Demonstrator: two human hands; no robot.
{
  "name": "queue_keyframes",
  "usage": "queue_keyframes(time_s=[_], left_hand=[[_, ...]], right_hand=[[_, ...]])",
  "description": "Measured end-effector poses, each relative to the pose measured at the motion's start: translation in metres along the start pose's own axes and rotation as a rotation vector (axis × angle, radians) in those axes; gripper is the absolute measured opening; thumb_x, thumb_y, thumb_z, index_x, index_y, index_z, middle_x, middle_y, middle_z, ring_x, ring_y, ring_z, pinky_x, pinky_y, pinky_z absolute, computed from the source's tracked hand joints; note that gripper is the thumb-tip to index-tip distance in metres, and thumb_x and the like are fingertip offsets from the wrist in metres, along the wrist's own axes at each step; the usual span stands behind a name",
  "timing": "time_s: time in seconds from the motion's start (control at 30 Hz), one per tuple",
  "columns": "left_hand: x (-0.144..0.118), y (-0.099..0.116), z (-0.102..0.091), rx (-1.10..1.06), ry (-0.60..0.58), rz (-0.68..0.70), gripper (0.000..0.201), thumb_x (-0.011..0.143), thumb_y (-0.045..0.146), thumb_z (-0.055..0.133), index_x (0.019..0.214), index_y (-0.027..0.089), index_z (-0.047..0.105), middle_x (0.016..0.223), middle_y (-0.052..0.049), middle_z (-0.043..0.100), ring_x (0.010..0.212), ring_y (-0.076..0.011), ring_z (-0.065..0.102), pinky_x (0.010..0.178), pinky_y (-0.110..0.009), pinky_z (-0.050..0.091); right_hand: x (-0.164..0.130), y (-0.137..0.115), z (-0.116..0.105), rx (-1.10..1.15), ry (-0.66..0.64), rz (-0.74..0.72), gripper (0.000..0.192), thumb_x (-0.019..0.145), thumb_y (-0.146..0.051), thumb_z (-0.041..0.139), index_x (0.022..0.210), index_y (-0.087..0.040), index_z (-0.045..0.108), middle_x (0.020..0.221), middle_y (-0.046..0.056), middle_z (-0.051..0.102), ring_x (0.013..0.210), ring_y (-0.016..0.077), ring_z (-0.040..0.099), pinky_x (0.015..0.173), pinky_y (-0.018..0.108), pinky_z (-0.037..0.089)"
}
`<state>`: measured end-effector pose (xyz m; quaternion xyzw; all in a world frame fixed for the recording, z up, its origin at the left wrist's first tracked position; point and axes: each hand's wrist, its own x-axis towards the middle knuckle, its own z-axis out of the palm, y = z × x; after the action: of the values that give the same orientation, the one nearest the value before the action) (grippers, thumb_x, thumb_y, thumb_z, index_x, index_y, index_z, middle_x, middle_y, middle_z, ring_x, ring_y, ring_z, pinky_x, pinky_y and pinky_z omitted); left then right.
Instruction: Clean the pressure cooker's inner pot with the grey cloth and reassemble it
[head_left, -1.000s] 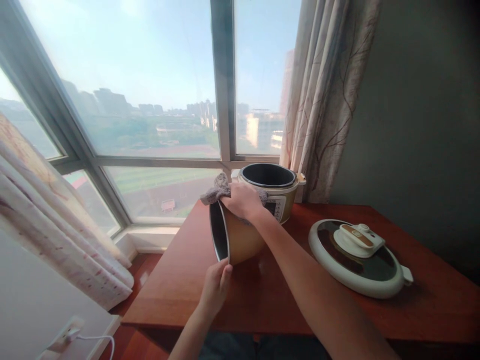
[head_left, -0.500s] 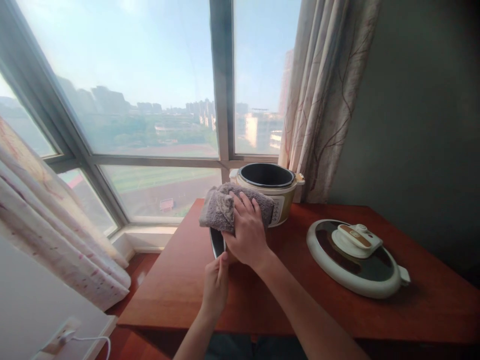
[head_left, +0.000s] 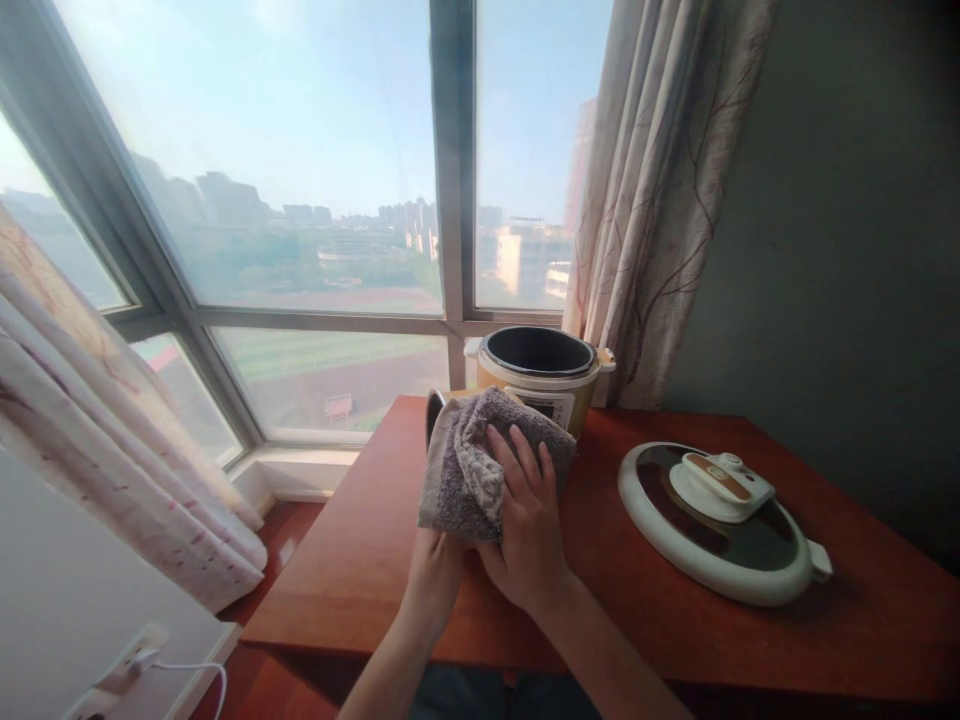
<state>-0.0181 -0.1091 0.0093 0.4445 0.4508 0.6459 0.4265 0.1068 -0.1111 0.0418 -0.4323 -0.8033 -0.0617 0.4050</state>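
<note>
A grey towel (head_left: 469, 470) covers the near side of the tilted gold inner pot (head_left: 435, 403), of which only a bit of rim shows at the upper left. My right hand (head_left: 529, 525) presses the towel flat against the pot, fingers spread. Under the towel's lower edge, my left hand (head_left: 435, 580) holds the pot from below; its fingers are mostly hidden. Behind stands the gold and white cooker body (head_left: 541, 372), open and empty, at the window side of the red-brown table (head_left: 360, 560).
The cooker's round white lid (head_left: 720, 525) lies flat on the table's right part. A patterned curtain (head_left: 645, 200) hangs at the back right, another at the left. A wall socket with a white cable (head_left: 142, 665) sits low left. The window spans the back.
My right hand has drawn the towel from the pot's far top down over its near side, toward me. The pot's dark inside, seen a second ago, is now covered.
</note>
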Motion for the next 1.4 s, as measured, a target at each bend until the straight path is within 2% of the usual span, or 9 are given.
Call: queue_keyframes(time_s=[0.13, 0.3, 0.43, 0.63, 0.77, 0.93, 1.07, 1.3, 1.4], left_hand=[[-0.016, 0.010, 0.000, 0.092, -0.197, -0.065, 0.053, 0.082, 0.066, 0.057, 0.063, 0.016, 0.064, 0.057, -0.005, 0.060, 0.067, -0.0217, 0.057, 0.064, -0.030, 0.049], [-0.040, 0.010, -0.001, 0.266, -0.174, 0.008, 0.064, 0.085, 0.074, 0.045, 0.052, 0.019, 0.044, 0.049, 0.002, 0.038, 0.050, -0.0114, 0.032, 0.049, -0.025, 0.031], [-0.042, 0.003, -0.004, 0.353, -0.190, 0.108, 0.063, 0.089, 0.071, 0.039, 0.053, 0.020, 0.038, 0.052, 0.002, 0.032, 0.050, -0.0106, 0.029, 0.048, -0.025, 0.024], [-0.031, -0.014, -0.016, 0.322, -0.301, 0.216, 0.066, 0.090, 0.070, 0.037, 0.056, 0.017, 0.055, 0.058, -0.004, 0.052, 0.056, -0.0151, 0.043, 0.058, -0.026, 0.040], [-0.034, -0.028, -0.031, 0.383, -0.376, 0.266, 0.061, 0.092, 0.065, 0.040, 0.079, 0.016, 0.074, 0.079, -0.011, 0.068, 0.074, -0.0239, 0.058, 0.076, -0.031, 0.049], [-0.036, -0.040, -0.043, 0.473, -0.422, 0.312, 0.053, 0.096, 0.055, 0.040, 0.098, 0.017, 0.077, 0.092, -0.013, 0.072, 0.083, -0.0263, 0.063, 0.081, -0.032, 0.050], [-0.039, -0.049, -0.043, 0.510, -0.313, 0.350, 0.051, 0.098, 0.050, 0.038, 0.098, 0.015, 0.076, 0.089, -0.013, 0.072, 0.080, -0.0254, 0.064, 0.080, -0.032, 0.051], [-0.041, -0.045, -0.045, 0.489, -0.046, 0.350, 0.061, 0.097, 0.056, 0.036, 0.064, 0.015, 0.065, 0.057, -0.005, 0.057, 0.054, -0.0164, 0.048, 0.058, -0.026, 0.046], [-0.040, -0.034, -0.042, 0.434, 0.029, 0.278, 0.063, 0.094, 0.063, 0.038, 0.054, 0.017, 0.054, 0.051, -0.002, 0.048, 0.051, -0.0139, 0.041, 0.054, -0.025, 0.043]], right_hand=[[0.046, -0.002, -0.014, -0.010, -0.077, 0.078, 0.057, 0.084, -0.030, 0.054, 0.139, -0.016, 0.050, 0.155, 0.009, 0.041, 0.146, 0.0294, 0.027, 0.120, 0.051, 0.010], [0.116, 0.003, -0.026, -0.064, -0.329, 0.208, 0.041, 0.091, -0.042, 0.045, 0.115, -0.016, 0.067, 0.120, 0.016, 0.069, 0.117, 0.0311, 0.058, 0.105, 0.047, 0.036], [0.156, 0.019, -0.018, -0.043, -0.604, 0.238, 0.046, 0.091, -0.045, 0.042, 0.110, -0.015, 0.071, 0.116, 0.017, 0.071, 0.108, 0.0331, 0.065, 0.091, 0.041, 0.046], [0.180, 0.035, 0.001, -0.003, -0.699, 0.227, 0.049, 0.089, -0.042, 0.043, 0.115, -0.009, 0.069, 0.125, 0.020, 0.067, 0.110, 0.0318, 0.064, 0.090, 0.037, 0.048], [0.188, 0.038, 0.008, 0.011, -0.727, 0.218, 0.048, 0.090, -0.040, 0.043, 0.117, -0.009, 0.068, 0.128, 0.020, 0.065, 0.110, 0.0316, 0.064, 0.090, 0.037, 0.048], [0.190, 0.040, 0.011, 0.028, -0.719, 0.212, 0.049, 0.090, -0.043, 0.044, 0.116, -0.011, 0.069, 0.128, 0.017, 0.066, 0.110, 0.0304, 0.064, 0.090, 0.036, 0.047], [0.178, 0.038, 0.002, 0.017, -0.652, 0.236, 0.050, 0.089, -0.046, 0.042, 0.116, -0.013, 0.068, 0.124, 0.017, 0.068, 0.108, 0.0318, 0.065, 0.087, 0.038, 0.048], [0.136, 0.019, -0.022, -0.081, -0.420, 0.285, 0.044, 0.090, -0.047, 0.042, 0.105, -0.016, 0.070, 0.106, 0.015, 0.073, 0.103, 0.0310, 0.065, 0.090, 0.042, 0.046], [0.112, 0.004, -0.025, -0.104, -0.256, 0.250, 0.042, 0.090, -0.043, 0.045, 0.114, -0.016, 0.067, 0.118, 0.015, 0.069, 0.113, 0.0310, 0.059, 0.101, 0.046, 0.039]])
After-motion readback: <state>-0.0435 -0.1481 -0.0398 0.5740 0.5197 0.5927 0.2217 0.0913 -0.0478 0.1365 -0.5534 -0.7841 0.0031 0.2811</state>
